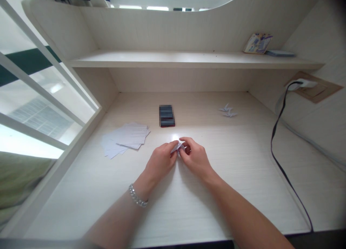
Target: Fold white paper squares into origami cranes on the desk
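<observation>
A small piece of folded white paper point(177, 147) is pinched between my two hands above the middle of the desk. My left hand point(162, 157) grips its left side with thumb and fingers. On the other side, my right hand point(195, 156) closes thumb and forefinger on it. The fingers cover much of the paper, so its full shape is hidden. To the left lies a loose stack of white paper sheets point(129, 135), the top one lined. Small folded paper cranes point(229, 111) rest at the back right of the desk.
A dark pixelated rectangular object point(167, 115) lies behind my hands. A black cable point(274, 133) runs from the wall socket point(315, 87) down the desk's right side. Overhead, a shelf point(173, 58) bears a colourful packet point(258, 43) and a flat blue item point(279, 53). White rails point(35, 83) border the left.
</observation>
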Demonstrator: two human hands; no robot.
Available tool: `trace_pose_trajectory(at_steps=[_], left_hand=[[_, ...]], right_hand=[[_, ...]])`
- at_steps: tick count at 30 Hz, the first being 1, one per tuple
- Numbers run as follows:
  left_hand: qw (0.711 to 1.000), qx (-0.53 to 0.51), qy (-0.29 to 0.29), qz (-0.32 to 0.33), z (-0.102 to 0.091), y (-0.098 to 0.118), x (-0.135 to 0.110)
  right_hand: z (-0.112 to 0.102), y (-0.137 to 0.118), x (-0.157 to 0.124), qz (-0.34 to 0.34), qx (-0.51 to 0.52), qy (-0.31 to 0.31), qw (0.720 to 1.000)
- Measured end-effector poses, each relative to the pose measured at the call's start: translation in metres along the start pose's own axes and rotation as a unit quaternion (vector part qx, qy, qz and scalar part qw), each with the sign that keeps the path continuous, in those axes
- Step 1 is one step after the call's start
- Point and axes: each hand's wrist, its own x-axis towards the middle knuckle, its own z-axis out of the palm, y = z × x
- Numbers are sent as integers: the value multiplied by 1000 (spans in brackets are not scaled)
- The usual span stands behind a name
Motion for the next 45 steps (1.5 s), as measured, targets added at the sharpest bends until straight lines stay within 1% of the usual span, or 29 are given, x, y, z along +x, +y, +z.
trace_pose_trajectory(at_steps=[4, 8, 15, 17, 19, 22, 24, 28, 31, 33, 35, 37, 41, 45], left_hand=[[999, 23, 24, -25, 3, 0, 0], [997, 37, 60, -22, 4, 3, -1], [993, 38, 106, -20, 4, 5, -1], [993, 27, 116, -22, 4, 4, 0], [992, 19, 123, -26, 3, 4, 0], [991, 17, 129, -33, 1, 3, 1], [991, 18, 129, -38, 0, 2, 1], [990, 13, 131, -54, -1, 1, 1], [989, 12, 131, -60, -2, 0, 1], [990, 10, 126, -61, -2, 1, 0], [991, 8, 120, -64, -1, 1, 0], [991, 3, 119, -64, 0, 2, 0], [990, -22, 129, -56, 2, 5, 0], [990, -47, 123, -42, 3, 7, -1]], right_hand=[[2, 0, 0, 25, -36, -3, 999], [2, 1, 2, 56, -44, 5, 997], [-2, -1, 4, 17, -49, 71, 996], [-4, -2, 4, 13, -49, 68, 996], [-5, -3, 4, 14, -51, 51, 997], [-6, -2, 3, 30, -58, 29, 997], [-7, -1, 3, 38, -57, 26, 997], [-8, -2, 3, 26, -49, 11, 998], [-9, -2, 4, 16, -63, 0, 998], [-8, -1, 4, 24, -86, 12, 996], [-9, -1, 4, 37, -106, 36, 993], [-9, -1, 4, 48, -109, 53, 991], [-9, -2, 5, 51, -68, 41, 995], [-4, 1, 6, 56, 44, 31, 997]])
